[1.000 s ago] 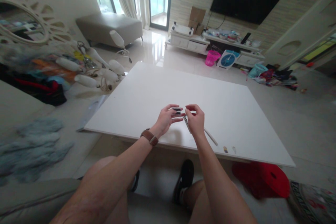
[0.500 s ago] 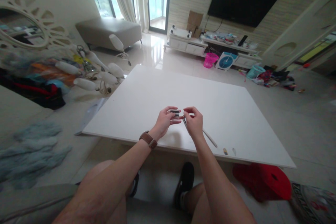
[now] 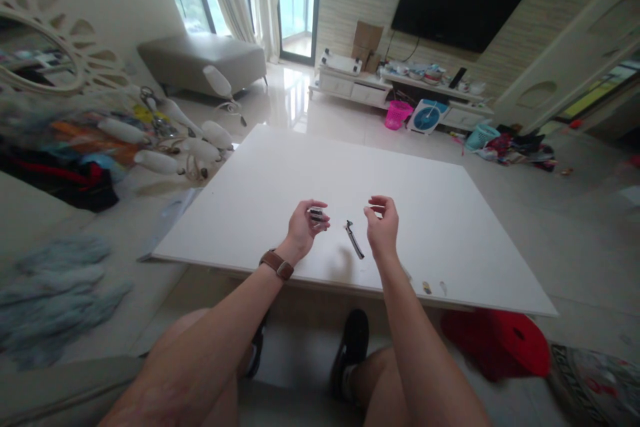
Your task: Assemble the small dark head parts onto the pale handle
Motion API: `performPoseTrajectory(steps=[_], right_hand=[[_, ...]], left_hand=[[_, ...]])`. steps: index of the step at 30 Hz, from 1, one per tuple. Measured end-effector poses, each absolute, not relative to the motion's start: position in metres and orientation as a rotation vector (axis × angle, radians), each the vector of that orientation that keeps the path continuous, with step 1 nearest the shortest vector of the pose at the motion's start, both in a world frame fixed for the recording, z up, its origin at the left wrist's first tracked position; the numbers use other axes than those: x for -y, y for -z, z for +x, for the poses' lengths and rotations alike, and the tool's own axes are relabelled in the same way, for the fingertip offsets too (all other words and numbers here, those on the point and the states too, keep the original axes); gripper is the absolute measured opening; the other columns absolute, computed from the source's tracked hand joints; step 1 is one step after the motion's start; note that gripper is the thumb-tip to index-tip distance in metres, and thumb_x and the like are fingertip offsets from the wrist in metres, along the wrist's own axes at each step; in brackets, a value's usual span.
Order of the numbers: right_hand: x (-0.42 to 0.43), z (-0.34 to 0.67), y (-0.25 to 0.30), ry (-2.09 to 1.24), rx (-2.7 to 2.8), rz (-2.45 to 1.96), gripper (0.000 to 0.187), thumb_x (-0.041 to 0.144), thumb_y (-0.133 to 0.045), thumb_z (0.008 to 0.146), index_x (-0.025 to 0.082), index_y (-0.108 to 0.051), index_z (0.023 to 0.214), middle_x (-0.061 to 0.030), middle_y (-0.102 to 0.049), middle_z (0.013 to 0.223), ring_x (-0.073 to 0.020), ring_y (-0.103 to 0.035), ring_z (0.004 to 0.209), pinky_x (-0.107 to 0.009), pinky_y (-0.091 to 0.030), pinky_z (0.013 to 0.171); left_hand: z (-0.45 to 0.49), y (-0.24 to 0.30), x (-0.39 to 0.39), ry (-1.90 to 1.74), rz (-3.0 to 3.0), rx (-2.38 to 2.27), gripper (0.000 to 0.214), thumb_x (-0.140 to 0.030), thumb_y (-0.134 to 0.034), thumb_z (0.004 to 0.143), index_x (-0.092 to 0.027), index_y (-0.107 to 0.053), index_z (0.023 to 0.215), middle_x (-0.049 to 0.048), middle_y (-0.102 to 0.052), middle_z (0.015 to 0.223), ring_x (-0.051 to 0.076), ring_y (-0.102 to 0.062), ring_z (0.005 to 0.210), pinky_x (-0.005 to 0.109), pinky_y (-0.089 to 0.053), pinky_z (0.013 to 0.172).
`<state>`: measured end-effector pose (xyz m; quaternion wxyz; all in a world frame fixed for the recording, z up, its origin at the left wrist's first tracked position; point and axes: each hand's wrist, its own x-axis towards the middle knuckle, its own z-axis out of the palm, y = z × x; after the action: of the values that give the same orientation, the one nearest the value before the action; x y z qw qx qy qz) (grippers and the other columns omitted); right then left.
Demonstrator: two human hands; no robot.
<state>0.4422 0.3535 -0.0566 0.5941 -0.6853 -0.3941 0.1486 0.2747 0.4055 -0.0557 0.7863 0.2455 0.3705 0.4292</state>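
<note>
My left hand [image 3: 301, 228] is closed around a small black-and-silver piece [image 3: 317, 215], held just above the white tabletop [image 3: 320, 160]. What kind of piece it is, I cannot make out. Between my hands lies a slim black-and-silver tool [image 3: 355, 241], like a razor handle with a short crosspiece at its far end; neither hand touches it. To the right of that tool, my right hand [image 3: 384, 227] hovers with curved fingers and a gap between thumb and forefinger, nothing visible in it.
Near the front edge lie a small yellowish-and-dark piece [image 3: 427, 287] and a pale small piece [image 3: 443, 287]. A red object [image 3: 495, 343] stands below the table's right front. Lamp arms with white shades [image 3: 157, 161] are beside the left edge.
My hands have moved apart, the left one leftward with its small piece, the right one rightward. The slim tool between them now shows in full on the tabletop.
</note>
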Motion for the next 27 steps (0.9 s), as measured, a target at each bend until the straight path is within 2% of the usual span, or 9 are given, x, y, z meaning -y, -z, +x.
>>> performPoseTrajectory(steps=[5, 10, 15, 18, 22, 27], right_hand=[[-0.355, 0.470, 0.067, -0.303, 0.759, -1.589, 0.032, 0.029, -0.057, 0.073, 0.021, -0.052, 0.104, -0.0062, -0.063, 0.106, -0.0172, -0.059, 0.086, -0.031, -0.048, 0.074], [-0.351, 0.476, 0.073, -0.369, 0.805, -1.629, 0.030, 0.031, -0.058, 0.073, 0.020, -0.056, 0.100, -0.0063, -0.065, 0.104, -0.0181, -0.061, 0.087, -0.031, -0.049, 0.075], [-0.345, 0.478, 0.084, -0.512, 1.105, -1.862, 0.021, 0.032, -0.053, 0.078, 0.018, -0.064, 0.089, -0.0058, -0.068, 0.095, -0.0193, -0.062, 0.086, -0.034, -0.049, 0.079], [-0.341, 0.476, 0.097, -0.565, 1.459, -2.126, 0.023, 0.027, -0.051, 0.082, 0.018, -0.069, 0.095, -0.0087, -0.069, 0.106, -0.0208, -0.062, 0.098, -0.035, -0.045, 0.091], [-0.342, 0.466, 0.119, -0.670, 1.670, -2.243, 0.024, 0.022, -0.060, 0.079, 0.020, -0.073, 0.099, -0.0098, -0.068, 0.111, -0.0238, -0.059, 0.110, -0.034, -0.040, 0.100], [-0.347, 0.456, 0.137, -0.686, 1.764, -2.332, 0.024, 0.027, -0.064, 0.078, 0.015, -0.075, 0.095, -0.0159, -0.064, 0.114, -0.0290, -0.057, 0.111, -0.036, -0.041, 0.097]], left_hand=[[0.275, 0.058, -0.406, -0.824, 0.423, -0.833, 0.018, -0.027, -0.049, 0.082, -0.013, -0.059, 0.081, 0.0122, -0.068, 0.080, 0.020, -0.068, 0.064, 0.031, -0.057, 0.064], [0.279, 0.063, -0.403, -0.814, 0.535, -0.878, 0.014, -0.018, -0.056, 0.077, -0.013, -0.058, 0.090, 0.0123, -0.067, 0.090, 0.024, -0.071, 0.072, 0.039, -0.059, 0.071], [0.280, 0.066, -0.403, -0.826, 0.576, -0.876, 0.017, -0.019, -0.055, 0.078, -0.014, -0.058, 0.094, 0.0123, -0.067, 0.094, 0.024, -0.071, 0.073, 0.041, -0.059, 0.073], [0.279, 0.067, -0.403, -0.833, 0.583, -0.905, 0.018, -0.017, -0.054, 0.078, -0.015, -0.058, 0.095, 0.0104, -0.066, 0.094, 0.022, -0.070, 0.074, 0.041, -0.059, 0.073], [0.275, 0.070, -0.406, -0.843, 0.615, -0.936, 0.017, -0.016, -0.054, 0.076, -0.017, -0.060, 0.092, 0.0079, -0.063, 0.092, 0.019, -0.066, 0.073, 0.043, -0.059, 0.073], [0.271, 0.071, -0.414, -0.847, 0.636, -0.954, 0.017, -0.013, -0.056, 0.075, -0.017, -0.059, 0.091, 0.0074, -0.062, 0.089, 0.017, -0.064, 0.072, 0.042, -0.058, 0.074]])
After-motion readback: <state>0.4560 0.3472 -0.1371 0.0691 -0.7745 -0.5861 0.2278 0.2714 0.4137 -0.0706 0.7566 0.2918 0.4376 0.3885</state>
